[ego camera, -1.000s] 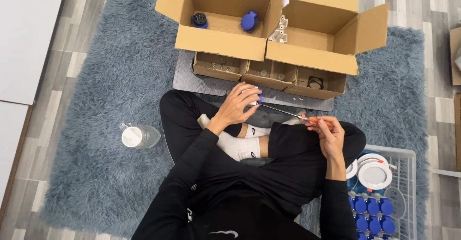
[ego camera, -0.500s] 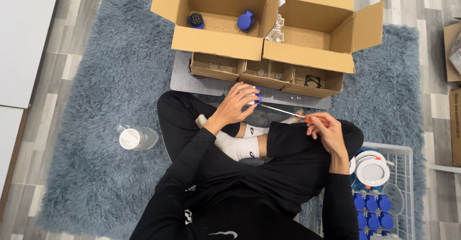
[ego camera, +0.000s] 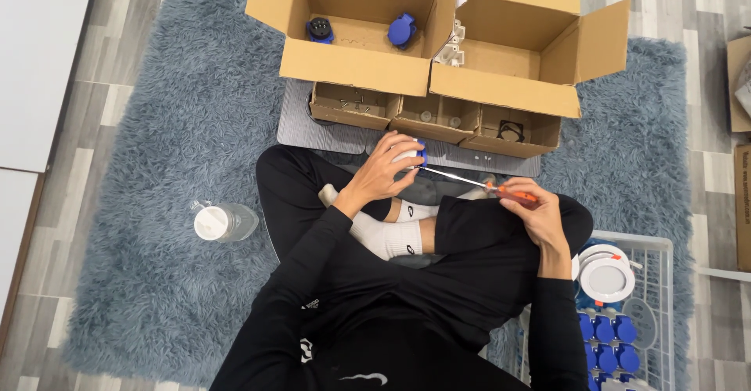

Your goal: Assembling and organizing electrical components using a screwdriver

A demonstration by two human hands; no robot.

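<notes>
So, the left hand is wrapped tight around a small white-and-blue plastic plug part, steadying it over the lap. The right hand is closed around the orange handle of a slim metal-shaft screwdriver, tip aimed at about ten o'clock straight into the part, probably so the bracing hand stops it twisting. At twelve o'clock sit two open brown cardboard boxes, the left one with two blue round plug pieces in it. In front of them are three small open cardboard trays within easy reach. One clear plastic bottle with a white cap lies at nine o'clock on the fluffy grey-blue rug. At four o'clock, a white wire basket holds more blue parts, too many to count.
</notes>
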